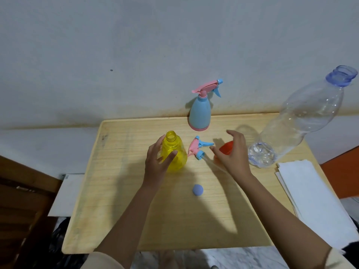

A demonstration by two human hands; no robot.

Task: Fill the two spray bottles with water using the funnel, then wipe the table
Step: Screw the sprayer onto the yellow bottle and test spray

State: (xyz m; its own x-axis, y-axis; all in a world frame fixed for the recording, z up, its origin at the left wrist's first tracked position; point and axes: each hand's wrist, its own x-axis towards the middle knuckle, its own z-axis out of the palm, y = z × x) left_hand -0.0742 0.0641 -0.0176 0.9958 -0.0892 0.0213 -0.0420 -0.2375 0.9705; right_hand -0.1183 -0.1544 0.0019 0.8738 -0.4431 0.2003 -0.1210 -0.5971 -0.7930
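Note:
A yellow spray bottle (174,152) stands uncapped on the wooden table (120,191). My left hand (158,162) wraps loosely round its left side, thumb on the front. Its pink and blue spray head (198,147) lies on the table just right of it, tube pointing toward me. My right hand (232,154) hovers with fingers spread over an orange funnel (227,148), which it partly hides. A light blue spray bottle (200,113) with its head on stands at the table's back edge. A large clear water bottle (295,131), uncapped, stands at the right.
A blue bottle cap (198,190) lies in the middle of the table. White folded tissues (314,200) lie along the right edge. A grey wall rises right behind the table. Dark wooden furniture (23,200) is at the left.

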